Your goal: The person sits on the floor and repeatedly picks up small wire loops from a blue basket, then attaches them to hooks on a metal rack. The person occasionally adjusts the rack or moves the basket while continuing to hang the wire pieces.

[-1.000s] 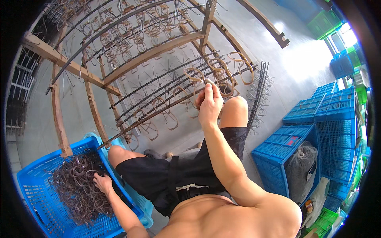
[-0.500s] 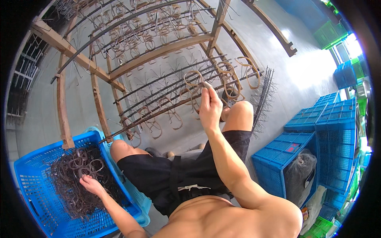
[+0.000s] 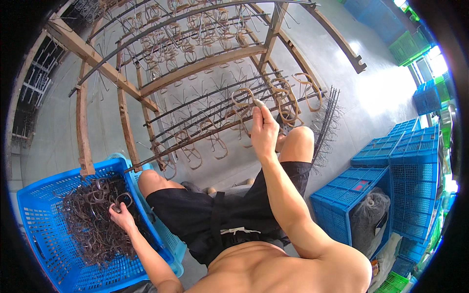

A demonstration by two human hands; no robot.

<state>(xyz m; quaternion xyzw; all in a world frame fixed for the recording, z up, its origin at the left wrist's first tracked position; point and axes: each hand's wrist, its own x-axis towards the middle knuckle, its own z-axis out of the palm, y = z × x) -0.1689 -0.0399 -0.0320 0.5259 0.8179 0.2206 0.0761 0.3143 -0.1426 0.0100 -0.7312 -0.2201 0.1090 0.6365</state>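
Note:
My left hand (image 3: 123,218) is closed on a dark eyeglass frame (image 3: 128,195), just over a heap of dark eyeglass frames (image 3: 88,219) in a blue plastic basket (image 3: 39,195). My right hand (image 3: 264,133) is raised ahead of me, fingers pinched on a light brown eyeglass frame (image 3: 237,92) beside a rod of the rack. Something pale covers a fingertip there. More brown eyeglass frames (image 3: 308,92) hang on wire hooks along the rod to both sides of this hand. My fingers hide the frame's exact grip point.
A wooden rack (image 3: 205,67) with dark rods and many hanging frames fills the space ahead. A bundle of wired rods (image 3: 326,124) leans right of my knee. Blue crates (image 3: 415,161) stand stacked at the right, one holding a plastic bag (image 3: 370,210).
My left hand has moved right and slightly up over the heap, now with a dark eyeglass frame in its fingers. My right hand stays at the brown frame; the view has shifted slightly.

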